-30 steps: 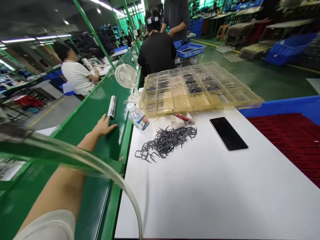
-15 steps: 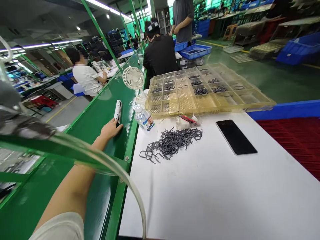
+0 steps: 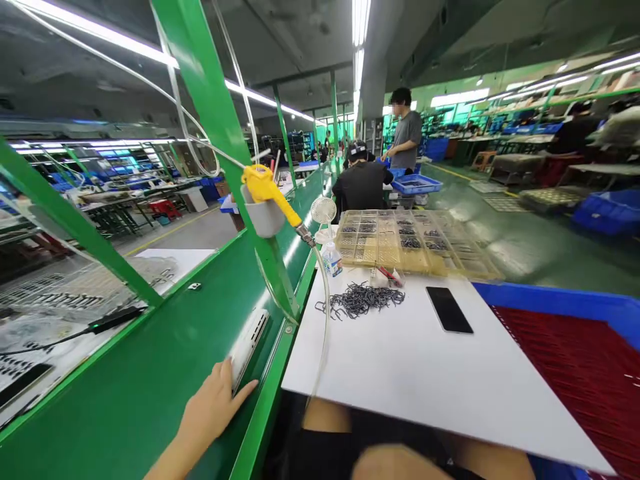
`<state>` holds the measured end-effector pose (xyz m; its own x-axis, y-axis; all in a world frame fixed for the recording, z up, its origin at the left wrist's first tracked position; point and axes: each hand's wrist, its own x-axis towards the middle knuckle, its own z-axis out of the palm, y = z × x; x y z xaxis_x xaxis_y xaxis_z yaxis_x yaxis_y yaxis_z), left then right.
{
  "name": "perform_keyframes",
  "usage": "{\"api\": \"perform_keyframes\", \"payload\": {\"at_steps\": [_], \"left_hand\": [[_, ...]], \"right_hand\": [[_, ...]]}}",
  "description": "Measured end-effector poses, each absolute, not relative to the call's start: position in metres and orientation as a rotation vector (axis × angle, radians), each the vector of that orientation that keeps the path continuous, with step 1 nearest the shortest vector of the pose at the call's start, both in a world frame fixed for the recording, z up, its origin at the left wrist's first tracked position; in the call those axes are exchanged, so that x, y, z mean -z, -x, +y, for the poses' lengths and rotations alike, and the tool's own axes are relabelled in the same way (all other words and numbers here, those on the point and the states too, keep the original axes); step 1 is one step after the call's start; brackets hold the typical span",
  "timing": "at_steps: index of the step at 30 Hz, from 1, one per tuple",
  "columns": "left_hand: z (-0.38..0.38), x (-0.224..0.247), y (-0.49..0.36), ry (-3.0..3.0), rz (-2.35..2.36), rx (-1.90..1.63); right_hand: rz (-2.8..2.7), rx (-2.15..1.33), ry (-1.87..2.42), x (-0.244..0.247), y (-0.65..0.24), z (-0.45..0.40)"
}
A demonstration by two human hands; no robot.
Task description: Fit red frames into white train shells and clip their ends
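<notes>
My left hand (image 3: 213,403) is over the green channel beside the table, with its thumb spread away from the fingers. Its fingertips are at the near end of a long white piece with dark slots (image 3: 250,343), which lies in the channel; whether they press on it I cannot tell. My right hand is out of view. On the white tabletop (image 3: 390,360) there is a heap of dark, bent hook-like pieces (image 3: 365,300). A black-screened phone (image 3: 449,309) lies to the right of the heap.
Behind the heap are a water bottle (image 3: 332,260), a small white fan (image 3: 323,211) and a yellowish compartment tray (image 3: 425,263). A yellow air gun (image 3: 267,190) hangs in a holder on the green post, its hose crossing the table edge. Red strips fill a blue bin (image 3: 550,293) at right.
The view has tilted up and pulled back, bringing the post and air gun into sight. My left hand and the white slotted piece appear lower and nearer in the channel.
</notes>
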<state>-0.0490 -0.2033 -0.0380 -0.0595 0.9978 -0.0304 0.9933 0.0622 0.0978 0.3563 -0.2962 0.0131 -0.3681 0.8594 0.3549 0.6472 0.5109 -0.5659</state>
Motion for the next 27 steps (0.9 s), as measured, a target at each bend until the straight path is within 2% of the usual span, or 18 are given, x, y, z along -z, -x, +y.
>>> {"api": "perform_keyframes", "payload": {"at_steps": [3, 5, 7, 9, 11, 14, 17, 19, 21, 23, 25, 27], "left_hand": [[-0.202, 0.03, 0.043, -2.005, 2.226, -0.092], [-0.209, 0.022, 0.049, -1.942, 2.222, -0.151], [-0.228, 0.015, 0.062, -1.875, 2.224, -0.21], [-0.257, 0.011, 0.075, -1.751, 2.206, -0.369], [-0.29, 0.011, 0.078, -1.459, 2.054, -0.725], [-0.334, 0.02, 0.059, -0.875, 1.546, -1.241], [-0.361, 0.03, 0.022, -0.515, 1.168, -1.417], [-0.369, 0.033, -0.003, -0.41, 0.975, -1.415], [-0.371, 0.035, -0.024, -0.385, 0.811, -1.353], [-0.368, 0.038, -0.041, -0.402, 0.688, -1.25], [-0.362, 0.044, -0.057, -0.456, 0.597, -1.151], [-0.355, 0.053, -0.071, -0.552, 0.565, -1.065]], "right_hand": [[-2.188, -0.386, 0.975, -0.102, -0.336, -0.24], [-1.991, -0.256, 0.865, -0.173, -0.315, -0.187], [-1.846, -0.273, 0.988, -0.237, -0.289, -0.135], [-1.949, -0.243, 1.158, -0.282, -0.265, -0.095], [-2.087, -0.159, 1.235, -0.308, -0.248, -0.071], [-2.047, -0.061, 1.154, -0.33, -0.239, -0.064], [-1.692, -0.23, 0.899, -0.35, -0.253, -0.091], [-1.463, -0.545, 0.746, -0.351, -0.278, -0.128], [-1.481, -0.832, 0.707, -0.325, -0.313, -0.174], [-1.654, -1.112, 0.933, -0.269, -0.352, -0.23], [-1.749, -1.367, 1.365, -0.195, -0.382, -0.293], [-1.83, -1.309, 1.647, -0.123, -0.399, -0.357]]}}
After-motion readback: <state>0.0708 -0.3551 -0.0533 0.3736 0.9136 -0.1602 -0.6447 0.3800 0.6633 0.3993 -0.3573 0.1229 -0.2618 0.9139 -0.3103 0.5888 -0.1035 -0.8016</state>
